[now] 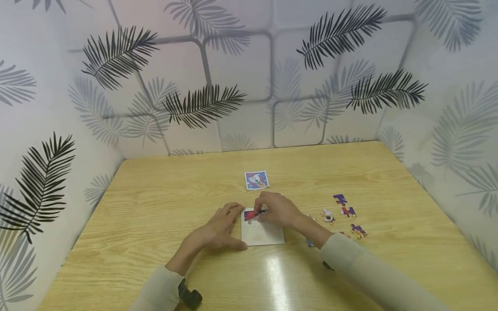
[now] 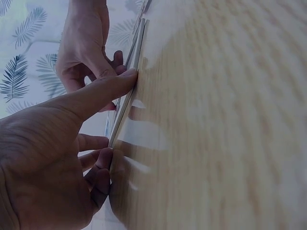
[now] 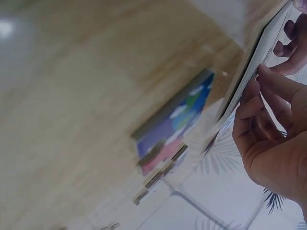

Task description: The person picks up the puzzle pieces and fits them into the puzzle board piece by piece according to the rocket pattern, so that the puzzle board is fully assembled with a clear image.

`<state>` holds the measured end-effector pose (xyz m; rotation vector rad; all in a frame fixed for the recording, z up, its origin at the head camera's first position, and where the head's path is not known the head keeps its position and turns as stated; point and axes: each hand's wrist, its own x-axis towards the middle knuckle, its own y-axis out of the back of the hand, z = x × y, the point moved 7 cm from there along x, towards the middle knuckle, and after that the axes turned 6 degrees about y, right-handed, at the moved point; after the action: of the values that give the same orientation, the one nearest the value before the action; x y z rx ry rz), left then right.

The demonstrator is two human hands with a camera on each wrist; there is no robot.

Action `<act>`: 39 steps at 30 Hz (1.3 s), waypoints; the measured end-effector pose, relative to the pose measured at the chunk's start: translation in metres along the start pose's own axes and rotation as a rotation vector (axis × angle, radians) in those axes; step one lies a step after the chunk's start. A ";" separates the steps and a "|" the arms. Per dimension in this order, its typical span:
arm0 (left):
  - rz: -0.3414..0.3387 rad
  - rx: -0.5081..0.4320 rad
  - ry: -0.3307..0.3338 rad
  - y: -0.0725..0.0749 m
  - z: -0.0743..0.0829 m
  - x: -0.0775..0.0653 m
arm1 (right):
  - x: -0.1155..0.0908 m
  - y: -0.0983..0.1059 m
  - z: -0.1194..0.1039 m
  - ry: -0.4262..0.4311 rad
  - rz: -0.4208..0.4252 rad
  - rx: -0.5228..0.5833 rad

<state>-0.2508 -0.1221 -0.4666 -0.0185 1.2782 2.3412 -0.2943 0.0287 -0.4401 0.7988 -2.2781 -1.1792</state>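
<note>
A square white puzzle board lies on the table, with a red and purple patch of joined puzzle pieces at its far left corner. My left hand braces the board's left side, thumb at the near corner and fingertips at the far one. In the left wrist view that thumb stretches straight along the board's edge. Over the far part of the board my right hand pinches a puzzle piece between thumb and fingers, mostly hidden by them. The right wrist view shows its fingertips close over the board.
Behind the board lies a small square picture card of a white cartoon character. Several loose puzzle pieces are scattered to the right, some partly behind the right forearm. A patterned wall borders the wooden table at the back.
</note>
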 end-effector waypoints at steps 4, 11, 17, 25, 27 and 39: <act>0.000 0.003 0.014 -0.002 -0.001 -0.001 | -0.002 0.002 0.001 0.012 0.001 0.025; 0.010 0.011 0.025 0.001 -0.002 -0.001 | -0.003 0.011 0.007 -0.035 0.008 0.076; 0.009 0.007 0.024 0.001 -0.001 -0.002 | -0.008 0.010 0.013 -0.102 -0.024 0.165; 0.012 0.023 0.026 -0.001 -0.002 -0.001 | -0.023 0.014 0.026 -0.165 -0.024 0.284; 0.011 0.025 0.027 -0.002 -0.003 -0.001 | -0.027 0.015 0.029 -0.173 -0.027 0.339; 0.016 0.042 0.023 0.000 -0.001 0.002 | -0.044 0.025 0.046 -0.228 -0.041 0.549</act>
<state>-0.2522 -0.1218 -0.4677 -0.0215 1.3433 2.3327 -0.2980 0.0965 -0.4487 0.9415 -2.8413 -0.6830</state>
